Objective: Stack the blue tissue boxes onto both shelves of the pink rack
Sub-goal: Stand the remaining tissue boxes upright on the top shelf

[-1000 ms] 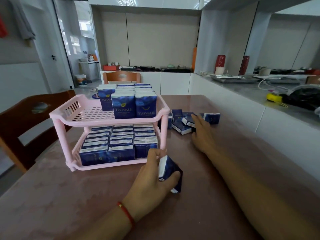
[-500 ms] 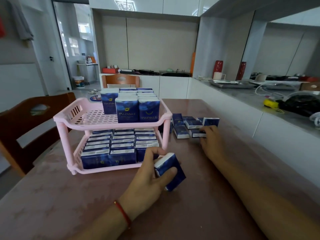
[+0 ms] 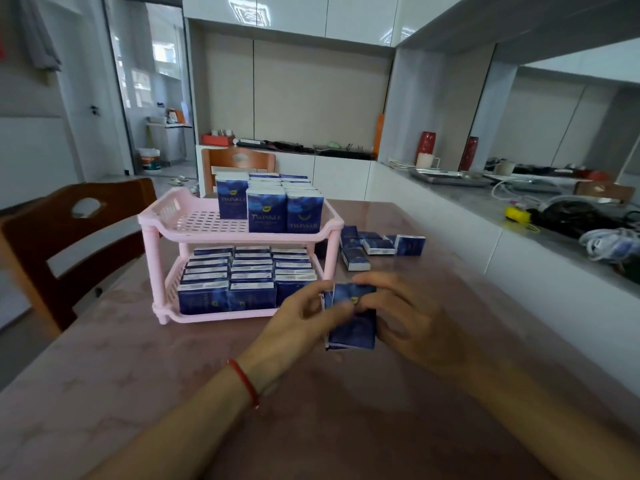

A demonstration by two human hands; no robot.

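1. Pink tabletop [image 3: 138, 393] is occupied by the rack [image 3: 239, 233], both shelves holding boxes.
2. Boxes [image 3: 351, 317] are gripped between the left hand [image 3: 301, 327] and right hand [image 3: 408, 320], in front of the rack.
3. Loose boxes [image 3: 377, 245] are seen right of the rack.

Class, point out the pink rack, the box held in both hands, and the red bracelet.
pink rack [image 3: 239, 233], head view, top shelf's front rim.
held box [image 3: 353, 329], head view, blue front face.
red bracelet [image 3: 244, 379], head view, band across wrist.

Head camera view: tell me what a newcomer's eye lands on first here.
First the pink rack at the table's centre: blue tissue boxes fill its lower shelf and stand upright on the right part of its upper shelf. Next, in front of it, the left hand and right hand hold blue boxes together. A few loose boxes lie right of the rack.
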